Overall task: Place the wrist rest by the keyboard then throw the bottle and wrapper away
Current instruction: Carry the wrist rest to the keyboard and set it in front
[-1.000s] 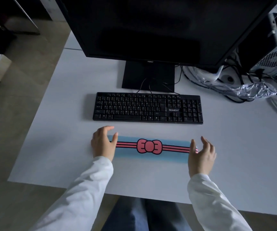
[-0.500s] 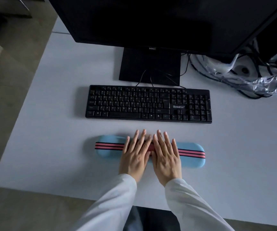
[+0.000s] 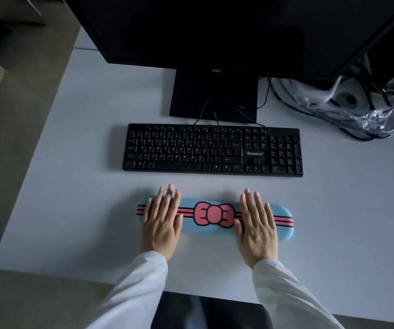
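white desk [image 3: 77, 162] sitting dim under the monitor. both palms lying flat, fingers spread: left hand [image 3: 161, 224] and right hand [image 3: 257, 230] pressing the wrist rest [image 3: 213, 216], running left-right near the front edge, parallel to the keyboard [image 3: 212, 150]. wrapper [image 3: 381, 117] crumpling at the back right corner, nearer my right.

Wrist rest [image 3: 215, 217] lies flat on the tabletop [image 3: 72, 186], in front of the keyboard [image 3: 212, 150] and parallel to it, a strip of bare surface between them. Left hand [image 3: 162, 224] lies palm-down on its left end, right hand [image 3: 257, 226] on its right part. Behind the keyboard stands the monitor [image 3: 215, 32] on its stand [image 3: 212, 96]. Far right, behind, a crumpled plastic wrapper [image 3: 376, 117] lies among cables [image 3: 286, 100].
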{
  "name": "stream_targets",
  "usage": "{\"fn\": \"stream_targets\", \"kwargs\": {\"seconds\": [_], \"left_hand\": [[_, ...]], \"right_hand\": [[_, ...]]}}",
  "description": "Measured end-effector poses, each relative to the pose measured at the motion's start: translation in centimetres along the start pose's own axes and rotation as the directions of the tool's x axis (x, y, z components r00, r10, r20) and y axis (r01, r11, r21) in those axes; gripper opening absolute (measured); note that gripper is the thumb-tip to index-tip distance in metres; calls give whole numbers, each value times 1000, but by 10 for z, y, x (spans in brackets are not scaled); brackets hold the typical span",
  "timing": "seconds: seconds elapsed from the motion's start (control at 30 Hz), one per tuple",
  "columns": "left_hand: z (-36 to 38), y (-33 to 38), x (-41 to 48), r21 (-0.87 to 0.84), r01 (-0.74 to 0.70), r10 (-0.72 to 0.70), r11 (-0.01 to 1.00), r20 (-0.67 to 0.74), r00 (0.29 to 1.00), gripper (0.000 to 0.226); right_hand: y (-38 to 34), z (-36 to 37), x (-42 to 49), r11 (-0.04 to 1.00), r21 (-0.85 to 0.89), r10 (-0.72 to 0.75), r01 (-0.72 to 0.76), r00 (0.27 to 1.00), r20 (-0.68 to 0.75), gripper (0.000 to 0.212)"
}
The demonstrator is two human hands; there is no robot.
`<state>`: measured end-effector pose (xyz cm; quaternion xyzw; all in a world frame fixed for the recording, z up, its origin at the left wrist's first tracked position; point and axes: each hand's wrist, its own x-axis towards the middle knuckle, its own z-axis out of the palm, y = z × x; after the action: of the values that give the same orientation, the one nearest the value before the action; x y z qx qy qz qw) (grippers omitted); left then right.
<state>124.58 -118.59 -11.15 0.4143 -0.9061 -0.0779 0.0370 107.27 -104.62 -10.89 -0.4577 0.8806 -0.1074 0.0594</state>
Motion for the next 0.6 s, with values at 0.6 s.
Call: {"fn": "stream_targets", "kwargs": {"seconds": [0.6], "left_hand": [[0,-37,0,-108,166,-169,980,-23,985,45]], "right_hand": [[32,-10,-7,970,-16,244,-244,970,-2,60]]}}
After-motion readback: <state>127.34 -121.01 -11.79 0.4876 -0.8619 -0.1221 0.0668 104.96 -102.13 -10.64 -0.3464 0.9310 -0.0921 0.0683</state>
